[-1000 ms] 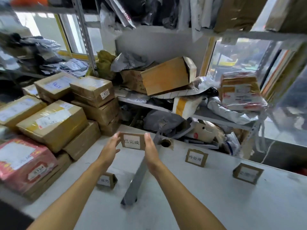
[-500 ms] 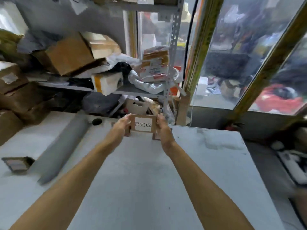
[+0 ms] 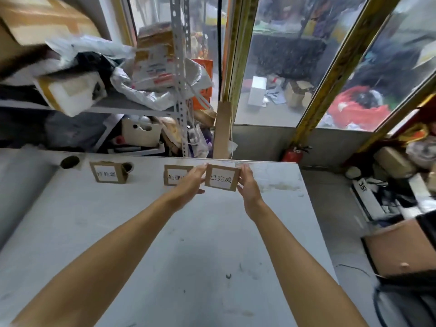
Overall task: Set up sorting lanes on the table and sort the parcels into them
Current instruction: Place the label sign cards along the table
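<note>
Here, both hands [image 3: 220, 182] pinch rectangular cardboard sign [image 3: 222, 177], white paper label.

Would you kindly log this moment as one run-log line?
phase: lane setup | both hands hold 已完成 sign at table far edge | two signs standing leftward | parcels: unsorted

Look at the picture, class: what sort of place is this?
Probably a parcel depot's sorting room: a shelf heaped with parcels, and cardboard lane signs on the table.
</note>
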